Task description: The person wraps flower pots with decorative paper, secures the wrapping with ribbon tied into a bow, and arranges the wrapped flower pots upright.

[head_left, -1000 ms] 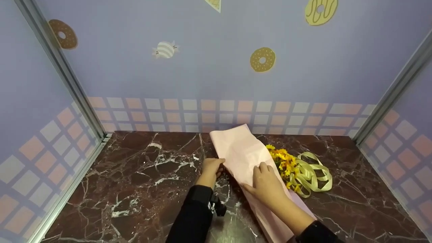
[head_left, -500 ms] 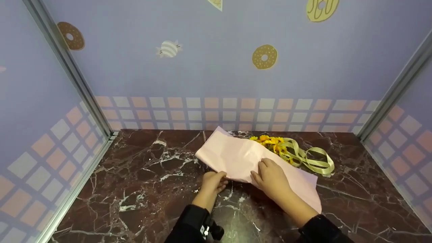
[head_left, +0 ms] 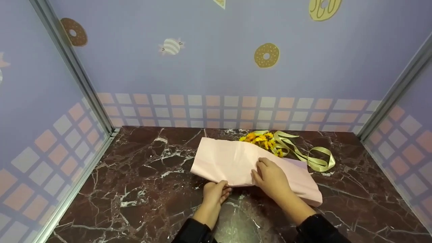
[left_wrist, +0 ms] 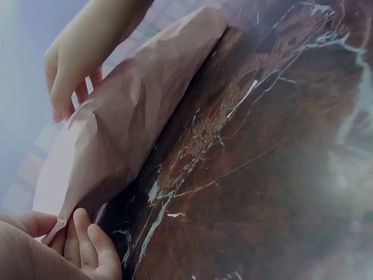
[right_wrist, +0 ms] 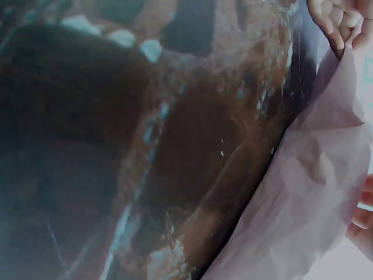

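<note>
A sheet of pale pink wrapping paper [head_left: 226, 160], lilac on its other side, lies folded over at an angle on the table. My left hand [head_left: 214, 195] pinches its near edge between thumb and fingers; the left wrist view shows the paper gathered there in the left hand [left_wrist: 64, 245]. Farther right, my right hand [head_left: 271, 175] rests on top of the paper, fingers loosely bent and touching its surface. Yellow and orange flowers [head_left: 261, 139] show behind the paper's far edge, their stems hidden. Pale yellow-green ribbon [head_left: 319, 162] trails in loops right of the blooms.
The table [head_left: 141, 189] is dark red-brown marble with white veins. A lilac patterned back wall [head_left: 209, 74] closes its far edge. Side panels with metal frame posts [head_left: 72, 72] stand left and right.
The paper has turned anticlockwise from steep to nearly sideways, its near end coming up to the right. Flowers and ribbon have shifted back and left. Both hands keep their contact, the left slightly lower.
</note>
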### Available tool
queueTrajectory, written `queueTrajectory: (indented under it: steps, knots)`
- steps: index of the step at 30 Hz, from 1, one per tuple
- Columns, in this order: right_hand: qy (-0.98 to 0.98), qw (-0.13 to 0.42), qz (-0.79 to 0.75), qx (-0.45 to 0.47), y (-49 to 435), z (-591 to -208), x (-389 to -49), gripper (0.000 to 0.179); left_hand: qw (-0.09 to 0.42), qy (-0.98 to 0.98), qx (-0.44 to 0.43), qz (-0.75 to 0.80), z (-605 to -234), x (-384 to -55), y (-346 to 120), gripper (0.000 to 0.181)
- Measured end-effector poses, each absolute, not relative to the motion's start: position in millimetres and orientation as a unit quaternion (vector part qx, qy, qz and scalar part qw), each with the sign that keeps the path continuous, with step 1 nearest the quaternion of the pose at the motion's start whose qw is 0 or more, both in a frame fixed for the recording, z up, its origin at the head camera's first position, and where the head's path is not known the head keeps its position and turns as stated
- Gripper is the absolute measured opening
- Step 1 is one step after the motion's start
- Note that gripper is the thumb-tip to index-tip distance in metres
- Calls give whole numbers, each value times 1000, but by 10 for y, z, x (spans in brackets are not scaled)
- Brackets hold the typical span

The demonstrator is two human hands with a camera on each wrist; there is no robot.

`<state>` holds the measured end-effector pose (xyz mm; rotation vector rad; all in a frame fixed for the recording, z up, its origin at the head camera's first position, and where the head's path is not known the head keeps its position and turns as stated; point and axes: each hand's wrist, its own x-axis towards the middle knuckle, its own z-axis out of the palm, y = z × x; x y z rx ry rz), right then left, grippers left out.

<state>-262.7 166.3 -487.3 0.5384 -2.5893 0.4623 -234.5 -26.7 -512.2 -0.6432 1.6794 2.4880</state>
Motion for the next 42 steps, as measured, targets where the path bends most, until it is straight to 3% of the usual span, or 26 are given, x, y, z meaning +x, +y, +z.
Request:
queueTrajectory:
  steps: [17,20,25,27,30,36,39,42]
  knots:
    - [-888,331,148,283,1409,-4967,-2363,19,45,560,-233,793,-5081,-1852,-631,18]
    - [-887,332,152,283,1379,-4968,-2347,19,85,551,-215,802,-5068,-1776,-646,22]
    - [-890,323,166,277,1356,-4973,-2345,20,208,580,-146,774,-5029,-1686,-586,36]
    - [-890,319,173,277,1357,-4981,-2346,21,223,601,-110,760,-5009,-1680,-528,35]
    - [-888,318,180,278,1361,-4995,-2349,21,177,634,-49,751,-4944,-1712,-424,28]
    - [-884,320,194,279,1358,-5025,-2359,20,-30,716,82,692,-4738,-1906,-219,17]
    - [-883,322,195,282,1342,-5025,-2367,20,-128,765,135,616,-4665,-2056,-146,23]
    - [-886,317,187,283,1319,-5002,-2374,20,-182,803,181,537,-4654,-2242,-102,32]
